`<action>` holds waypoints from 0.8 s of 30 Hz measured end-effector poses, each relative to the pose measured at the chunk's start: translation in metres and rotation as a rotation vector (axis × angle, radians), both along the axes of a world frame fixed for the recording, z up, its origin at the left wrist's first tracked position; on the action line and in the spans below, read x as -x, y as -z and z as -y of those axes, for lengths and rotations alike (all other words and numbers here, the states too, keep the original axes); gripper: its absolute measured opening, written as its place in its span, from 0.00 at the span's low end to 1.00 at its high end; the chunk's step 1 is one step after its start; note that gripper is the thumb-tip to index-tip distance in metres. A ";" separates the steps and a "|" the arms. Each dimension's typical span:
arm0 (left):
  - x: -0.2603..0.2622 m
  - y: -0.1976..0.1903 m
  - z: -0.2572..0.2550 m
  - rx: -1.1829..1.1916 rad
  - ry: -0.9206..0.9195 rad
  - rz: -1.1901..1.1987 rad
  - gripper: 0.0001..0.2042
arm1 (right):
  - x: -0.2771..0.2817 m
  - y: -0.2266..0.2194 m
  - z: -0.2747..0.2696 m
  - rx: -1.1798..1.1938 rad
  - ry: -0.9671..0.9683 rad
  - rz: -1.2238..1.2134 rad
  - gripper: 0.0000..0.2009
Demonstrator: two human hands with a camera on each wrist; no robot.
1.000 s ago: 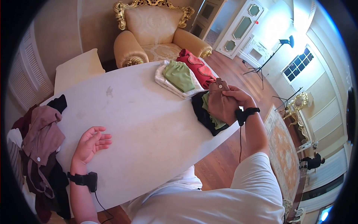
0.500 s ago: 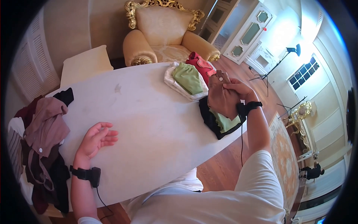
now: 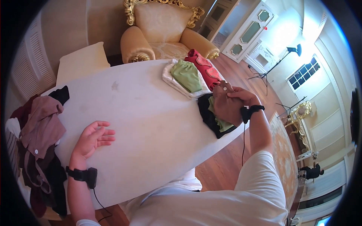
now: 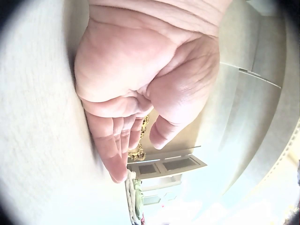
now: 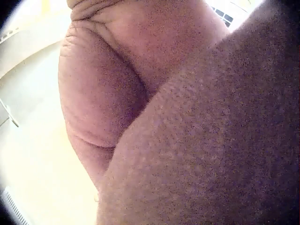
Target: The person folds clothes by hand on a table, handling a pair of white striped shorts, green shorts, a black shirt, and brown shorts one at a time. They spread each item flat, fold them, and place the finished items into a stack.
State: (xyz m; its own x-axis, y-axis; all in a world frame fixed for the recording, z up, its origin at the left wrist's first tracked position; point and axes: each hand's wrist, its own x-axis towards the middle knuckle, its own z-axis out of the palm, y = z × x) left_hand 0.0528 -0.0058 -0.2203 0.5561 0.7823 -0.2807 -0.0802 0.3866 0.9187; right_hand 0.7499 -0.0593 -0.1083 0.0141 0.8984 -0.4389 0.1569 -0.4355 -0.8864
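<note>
My right hand pinches a folded brown garment with a white button, thumb on top, over the table's right edge. Beneath it lies a folded black garment with a green one on top, partly hidden by the brown cloth. In the right wrist view the brown cloth fills much of the picture and hides my fingertips. My left hand rests on its side at the table's left, palm inward and fingers loosely extended, holding nothing; the left wrist view shows the bare palm.
On the white table, a heap of unfolded clothes hangs over the left edge. At the far right lie folded green shorts on a white garment, beside a red one. An armchair stands behind; a person is far right.
The brown garment in my right hand rose a little off the pile, uncovering more green cloth, then came back down over it. My left hand has stayed nearly still; the view shifted slightly.
</note>
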 end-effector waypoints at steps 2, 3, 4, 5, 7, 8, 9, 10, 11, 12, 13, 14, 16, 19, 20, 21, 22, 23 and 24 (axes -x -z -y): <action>0.000 0.001 0.000 -0.002 -0.002 0.003 0.15 | -0.009 0.010 0.000 0.011 0.030 0.030 0.25; 0.000 0.002 0.000 -0.003 -0.005 0.004 0.15 | -0.012 0.016 0.000 0.013 0.061 0.080 0.26; 0.001 0.003 -0.001 -0.007 -0.005 0.007 0.15 | -0.009 0.016 0.001 0.014 0.093 0.130 0.27; 0.001 0.004 -0.001 -0.011 -0.005 0.010 0.15 | -0.006 0.015 0.002 0.001 0.105 0.293 0.27; 0.001 0.005 -0.001 -0.017 -0.006 0.016 0.15 | 0.007 0.016 0.001 -0.025 0.128 0.620 0.29; 0.001 0.005 -0.001 -0.017 -0.006 0.019 0.15 | 0.011 0.023 0.002 -0.165 0.145 0.808 0.29; 0.001 0.005 -0.001 -0.018 -0.006 0.021 0.15 | 0.015 0.033 0.003 -0.307 0.161 0.995 0.30; 0.001 0.005 -0.002 -0.017 -0.006 0.020 0.16 | 0.022 0.042 0.005 -0.451 0.175 1.179 0.30; 0.001 0.005 -0.002 -0.014 -0.006 0.019 0.16 | 0.040 0.044 0.011 -0.619 0.121 1.273 0.34; 0.001 0.006 -0.002 -0.011 -0.005 0.017 0.16 | 0.058 0.046 0.016 -0.598 0.036 1.361 0.35; 0.001 0.005 -0.002 -0.013 -0.010 0.013 0.17 | 0.079 0.044 0.022 -0.574 -0.050 1.447 0.37; 0.001 0.005 -0.002 -0.014 -0.013 0.007 0.17 | 0.092 0.046 0.025 -0.546 -0.136 1.531 0.38; 0.000 0.005 -0.001 -0.017 -0.012 0.004 0.19 | 0.099 0.057 0.026 -0.462 -0.203 1.513 0.41; 0.001 0.007 -0.002 -0.022 -0.024 0.015 0.20 | 0.098 0.070 0.022 -0.402 -0.270 1.539 0.44; 0.001 0.008 -0.002 -0.023 -0.029 0.021 0.20 | 0.097 0.074 0.020 -0.390 -0.288 1.557 0.44; 0.002 0.009 -0.002 -0.023 -0.035 0.028 0.21 | 0.097 0.078 0.018 -0.388 -0.293 1.557 0.45; 0.002 0.008 -0.002 -0.022 -0.036 0.029 0.21 | 0.097 0.081 0.017 -0.387 -0.299 1.558 0.45; 0.001 0.007 -0.002 -0.020 -0.038 0.030 0.21 | 0.096 0.084 0.016 -0.385 -0.306 1.559 0.45; 0.001 0.007 -0.001 -0.018 -0.039 0.031 0.21 | 0.096 0.086 0.015 -0.388 -0.304 1.557 0.45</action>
State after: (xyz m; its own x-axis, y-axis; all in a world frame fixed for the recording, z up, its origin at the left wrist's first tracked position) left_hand 0.0520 -0.0044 -0.2272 0.5338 0.8080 -0.2495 -0.1235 0.3664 0.9222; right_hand 0.6541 -0.0744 -0.1945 0.0140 0.9975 0.0686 0.9870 -0.0248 0.1586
